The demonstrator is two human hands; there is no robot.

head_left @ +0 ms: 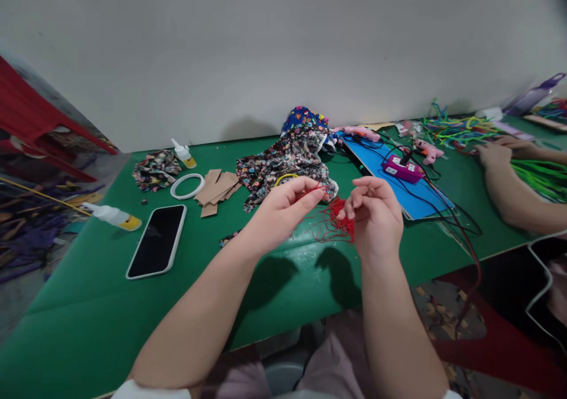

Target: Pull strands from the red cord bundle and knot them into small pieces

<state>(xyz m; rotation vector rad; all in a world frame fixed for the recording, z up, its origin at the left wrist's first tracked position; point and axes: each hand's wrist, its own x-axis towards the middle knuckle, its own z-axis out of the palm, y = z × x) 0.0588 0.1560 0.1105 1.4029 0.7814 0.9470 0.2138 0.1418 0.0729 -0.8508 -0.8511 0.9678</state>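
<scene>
Over the green table, my left hand (287, 210) pinches a small bit of red string (317, 187) between thumb and fingertips. My right hand (374, 210) is raised just right of it, fingers loosely curled and apart; nothing shows clearly between them. Beneath and between the hands lies a tangled pile of red strings (341, 219), partly covered by the right fingers. Behind the left hand spreads a black floral cloth (287, 160), with a yellow ring (286, 179) on it partly hidden by that hand.
On the left are a phone (157, 239), two glue bottles (116, 216) (185, 154), a white ring (186, 186) and cardboard strips (217, 189). To the right, a purple power strip (402, 169) with cables sits on a blue folder (376, 157). Another person's arm (509, 186) rests farther right.
</scene>
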